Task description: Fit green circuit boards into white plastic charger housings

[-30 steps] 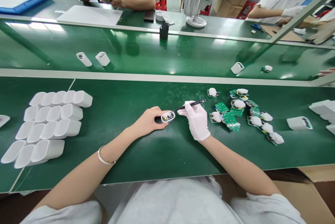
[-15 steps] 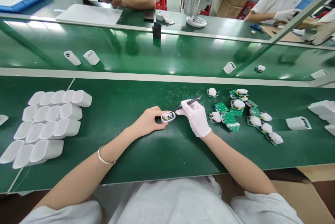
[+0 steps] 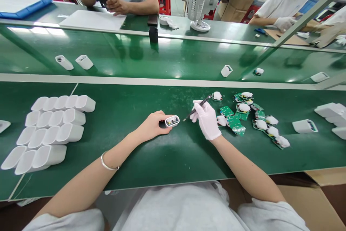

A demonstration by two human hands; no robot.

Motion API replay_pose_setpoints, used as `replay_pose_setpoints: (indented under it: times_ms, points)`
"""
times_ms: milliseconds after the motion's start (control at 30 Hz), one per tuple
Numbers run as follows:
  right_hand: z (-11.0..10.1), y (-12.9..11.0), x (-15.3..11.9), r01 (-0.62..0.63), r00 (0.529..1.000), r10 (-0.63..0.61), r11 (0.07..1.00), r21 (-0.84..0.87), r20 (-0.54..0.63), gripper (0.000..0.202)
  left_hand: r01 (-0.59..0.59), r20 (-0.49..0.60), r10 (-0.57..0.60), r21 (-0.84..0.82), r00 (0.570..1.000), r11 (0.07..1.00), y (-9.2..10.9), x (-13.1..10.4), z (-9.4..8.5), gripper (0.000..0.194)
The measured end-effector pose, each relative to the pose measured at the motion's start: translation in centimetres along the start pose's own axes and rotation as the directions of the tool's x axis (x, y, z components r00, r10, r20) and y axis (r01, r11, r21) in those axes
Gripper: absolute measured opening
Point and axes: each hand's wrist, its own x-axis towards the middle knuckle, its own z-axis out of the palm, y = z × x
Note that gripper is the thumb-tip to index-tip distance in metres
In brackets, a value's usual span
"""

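Note:
My bare left hand [image 3: 152, 126] is closed around a small white plastic housing [image 3: 172, 121], whose open end faces up and to the right. Electronic parts show inside that opening. To its right, my gloved right hand [image 3: 207, 121] grips a thin black pen-like tool [image 3: 196, 109] that slants down to the left. The tool's tip is apart from the housing. Beyond the right hand lie several green circuit boards [image 3: 236, 124], some carrying white padded lumps [image 3: 244, 107].
Rows of white housings [image 3: 71, 132] stand on the left of the green table [image 3: 151, 166]. One white housing [image 3: 305, 126] lies at the right. Behind a low rail [image 3: 140, 81] are a few more housings [image 3: 84, 62], a fan [image 3: 198, 0] and co-workers across the bench.
The black tool has come out of the housing's opening and moved right with my right hand, its angle now steeper. My left hand still holds the housing in nearly the same place.

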Motion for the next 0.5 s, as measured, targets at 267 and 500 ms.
replay_pose_setpoints:
  times_ms: [267,500]
  points:
    - [-0.4,-0.2,-1.2,0.522,0.853,-0.390,0.662,-0.538,0.347,0.041,0.045,-0.058,-0.053,-0.129,0.997,0.991,-0.4,0.0,0.1,0.050]
    - [1.7,0.3,-2.2,-0.001,0.925,-0.051,0.991,0.137,0.377,0.025,0.153,-0.043,-0.222,-0.596,0.974,0.788,0.4,0.1,0.1,0.061]
